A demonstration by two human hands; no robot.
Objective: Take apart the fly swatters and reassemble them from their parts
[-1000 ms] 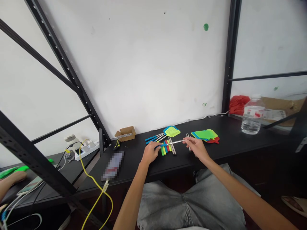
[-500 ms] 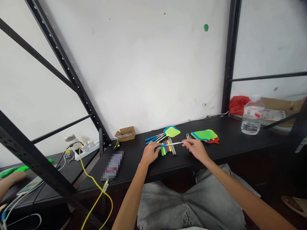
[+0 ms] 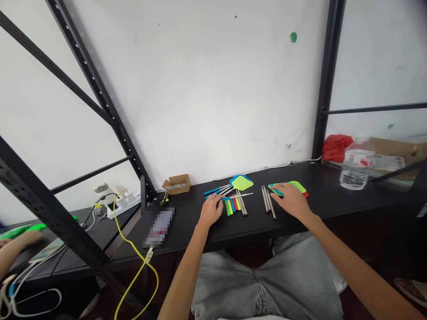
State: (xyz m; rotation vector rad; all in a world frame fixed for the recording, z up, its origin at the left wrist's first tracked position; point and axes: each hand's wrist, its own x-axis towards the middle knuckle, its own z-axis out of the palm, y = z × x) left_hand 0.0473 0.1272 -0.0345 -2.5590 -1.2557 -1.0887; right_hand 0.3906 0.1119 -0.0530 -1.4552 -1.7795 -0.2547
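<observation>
On the black desk [image 3: 320,195] my left hand [image 3: 211,212] is closed round the blue grip of a metal telescopic rod [image 3: 238,196] that points right, above a row of coloured handles [image 3: 232,204]. My right hand [image 3: 291,200] lies with fingers spread on a stack of flat swatter heads [image 3: 295,185], green on top, blue and red beneath. Three bare metal rods [image 3: 268,202] lie just left of that hand. Assembled swatters [image 3: 240,182] with a yellow-green mesh head rest behind the handles.
A small cardboard box [image 3: 176,183] stands at the back left, a pixelated flat object [image 3: 159,228] near the front edge. A water bottle [image 3: 355,163], red bag [image 3: 335,147] and cardboard sit far right. Yellow cable [image 3: 133,253], power strip and another person's hand [image 3: 13,249] are left.
My right hand let go of the rod's tip and moved right onto the stack of swatter heads. My left hand still grips the rod's blue handle. The camera shifted slightly.
</observation>
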